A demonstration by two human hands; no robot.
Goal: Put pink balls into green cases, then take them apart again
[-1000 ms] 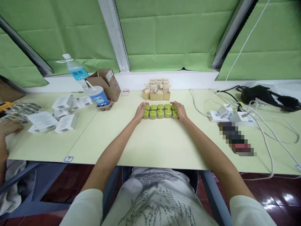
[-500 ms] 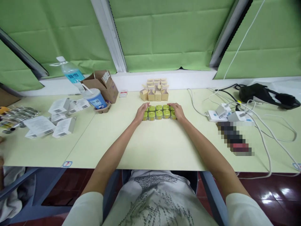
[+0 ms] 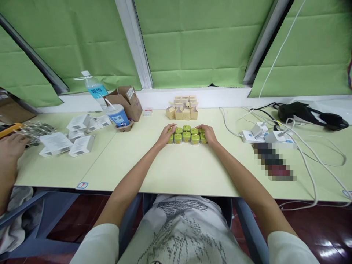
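Several small clear jars with green lids (image 3: 186,137) stand in two rows on the table in front of me. Round the left end of the rows curls my left hand (image 3: 166,135), its fingers on the outermost jars. My right hand (image 3: 209,135) cups the right end in the same way, fingertips on the jar at the back corner. Parts of the end jars are hidden by my fingers. Behind the jars stands a group of small cardboard boxes (image 3: 182,112), several with their flaps raised.
On the left are white boxes (image 3: 81,146), a blue and white tub (image 3: 118,115), a brown carton (image 3: 134,108) and a water bottle (image 3: 96,90). A co-worker's hand (image 3: 12,146) rests near wrapped items. On the right lie a power strip (image 3: 249,135), cables and a black strap-like item (image 3: 302,112).
A co-worker's hand has come into view at the far left. My view has shifted slightly. My hands stay at both ends of the jars, with little visible movement.
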